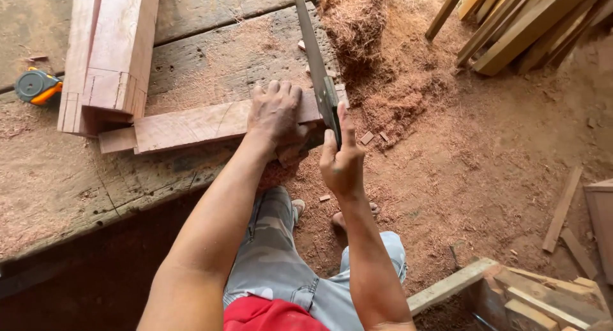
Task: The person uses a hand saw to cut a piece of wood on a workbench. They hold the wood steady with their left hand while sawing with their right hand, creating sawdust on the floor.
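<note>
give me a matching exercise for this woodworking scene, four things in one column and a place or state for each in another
Things:
1. left hand
2. right hand
3. round teal and orange tape measure
4. heap of reddish sawdust

Places or states:
A. at the workbench's far left edge
B. pressing down on the reddish wooden plank
C. on the ground beyond the plank's end
D. gripping the grey handsaw

Pairs: 1-B, 2-D, 3-A, 4-C

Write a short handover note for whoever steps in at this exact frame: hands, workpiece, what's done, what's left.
Left hand: pressed flat on the wooden board, pinning it to the workbench.
Right hand: gripping the handsaw, forefinger along the blade, at the board's right end.
Nearby: stacked timber blocks and a tape measure to the left; sawdust on the ground.
Done: saw is set on the board's end.
Left: how deep the cut goes cannot be seen.
</note>
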